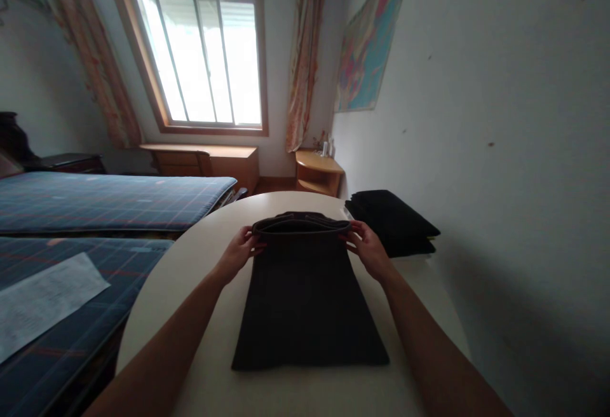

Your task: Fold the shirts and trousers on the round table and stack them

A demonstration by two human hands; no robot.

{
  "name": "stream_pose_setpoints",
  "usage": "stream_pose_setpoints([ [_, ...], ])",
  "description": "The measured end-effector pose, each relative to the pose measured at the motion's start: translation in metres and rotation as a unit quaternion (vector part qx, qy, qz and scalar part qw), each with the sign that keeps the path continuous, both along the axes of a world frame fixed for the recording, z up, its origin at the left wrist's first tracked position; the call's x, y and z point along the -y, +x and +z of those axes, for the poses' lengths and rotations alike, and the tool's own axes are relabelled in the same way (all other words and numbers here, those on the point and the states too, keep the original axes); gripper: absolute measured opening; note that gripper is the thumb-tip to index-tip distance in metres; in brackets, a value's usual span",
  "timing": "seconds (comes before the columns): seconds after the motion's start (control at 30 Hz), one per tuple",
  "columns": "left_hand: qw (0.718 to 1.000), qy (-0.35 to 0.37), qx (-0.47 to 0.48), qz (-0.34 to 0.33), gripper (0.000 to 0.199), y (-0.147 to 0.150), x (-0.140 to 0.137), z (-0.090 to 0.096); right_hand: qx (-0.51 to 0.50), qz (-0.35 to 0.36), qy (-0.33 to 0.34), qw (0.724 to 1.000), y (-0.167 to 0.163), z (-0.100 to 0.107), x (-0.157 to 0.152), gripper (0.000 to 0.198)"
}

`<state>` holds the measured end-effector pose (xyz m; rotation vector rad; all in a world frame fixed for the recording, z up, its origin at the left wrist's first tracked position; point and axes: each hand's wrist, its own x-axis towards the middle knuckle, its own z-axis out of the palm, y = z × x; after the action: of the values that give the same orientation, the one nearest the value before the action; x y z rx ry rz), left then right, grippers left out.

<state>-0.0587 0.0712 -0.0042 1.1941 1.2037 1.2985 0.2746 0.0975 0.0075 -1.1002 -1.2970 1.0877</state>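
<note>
A black garment [309,302] lies flat on the white round table [210,341], its wider end towards me. At the far end its waistband-like edge gapes, showing layers of cloth inside. Whether it is a skirt or folded trousers I cannot tell. My left hand [236,253] grips the left corner of that raised edge, fingers closed on the cloth. At the opposite corner my right hand [369,248] pinches the same edge. To the right of my right hand sits a stack of folded black cloth [393,220].
Two beds with blue checked mattresses [119,201] stand left of the table, and a printed sheet [52,299] lies on the nearer one. A wall [505,182] runs close along the right. Beyond the table are a wooden desk [233,159] and a corner shelf [319,163].
</note>
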Motion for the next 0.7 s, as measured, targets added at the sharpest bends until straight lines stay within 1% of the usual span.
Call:
stream_pose_setpoints([
  [0.03, 1.000, 0.024, 0.014, 0.004, 0.032, 0.002, -0.003, 0.000, -0.004, -0.012, 0.024, 1.000, -0.001, -0.001, -0.002, 0.043],
  [0.1, 0.998, 0.047, 0.036, -0.001, 0.033, 0.005, -0.004, 0.000, -0.002, -0.021, 0.053, 0.998, -0.002, -0.001, -0.005, 0.051],
  [0.2, 0.996, 0.048, 0.067, -0.026, 0.037, 0.003, 0.000, 0.001, -0.003, -0.006, 0.061, 0.998, 0.002, 0.001, -0.002, 0.061],
  [0.27, 0.994, 0.048, 0.088, -0.050, 0.037, 0.000, 0.006, 0.003, -0.008, 0.011, 0.060, 0.998, 0.007, 0.004, 0.003, 0.063],
  [0.37, 0.991, 0.056, 0.103, -0.069, 0.036, -0.003, 0.015, 0.008, -0.003, 0.025, 0.076, 0.997, 0.013, 0.011, 0.011, 0.057],
  [0.53, 0.989, 0.093, 0.095, -0.059, 0.035, 0.000, 0.017, 0.014, 0.007, -0.005, 0.127, 0.992, 0.013, 0.014, 0.014, 0.047],
  [0.63, 0.989, 0.097, 0.100, -0.058, 0.034, 0.002, 0.015, 0.012, -0.003, -0.003, 0.132, 0.991, 0.011, 0.012, 0.013, 0.044],
  [0.7, 0.986, 0.087, 0.118, -0.077, 0.034, -0.002, 0.015, 0.010, -0.007, 0.011, 0.127, 0.992, 0.013, 0.013, 0.014, 0.044],
])
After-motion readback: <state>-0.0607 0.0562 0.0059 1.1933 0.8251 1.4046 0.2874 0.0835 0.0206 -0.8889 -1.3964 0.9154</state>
